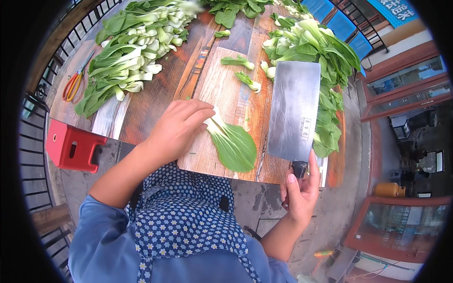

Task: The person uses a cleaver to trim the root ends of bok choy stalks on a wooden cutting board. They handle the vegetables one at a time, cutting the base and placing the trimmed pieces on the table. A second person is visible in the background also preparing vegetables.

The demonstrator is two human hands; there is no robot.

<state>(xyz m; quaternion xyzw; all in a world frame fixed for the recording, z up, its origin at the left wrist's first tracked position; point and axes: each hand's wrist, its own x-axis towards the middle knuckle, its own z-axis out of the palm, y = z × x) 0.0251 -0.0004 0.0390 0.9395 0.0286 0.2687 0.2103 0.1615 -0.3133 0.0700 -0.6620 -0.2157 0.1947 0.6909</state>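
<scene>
On the wooden cutting board (198, 158) lies a bok choy (233, 144), its leaf toward me and its pale stem end at the fingers of my left hand (181, 125). Those fingers are bent together over the stem, and the palm side is hidden. My right hand (301, 188) grips a cleaver (293, 108) by its black handle, with the forefinger stretched along it. The broad blade points away from me, raised at the right of the board. Two small bok choy pieces (238, 62) rest on and beside the board's far part.
A long heap of bok choy (127, 59) lies at the far left, another leafy pile (325, 47) at the right behind the blade. Orange-handled scissors (73, 86) rest at the table's left edge. A red plastic stool (71, 146) stands left of the table (146, 113).
</scene>
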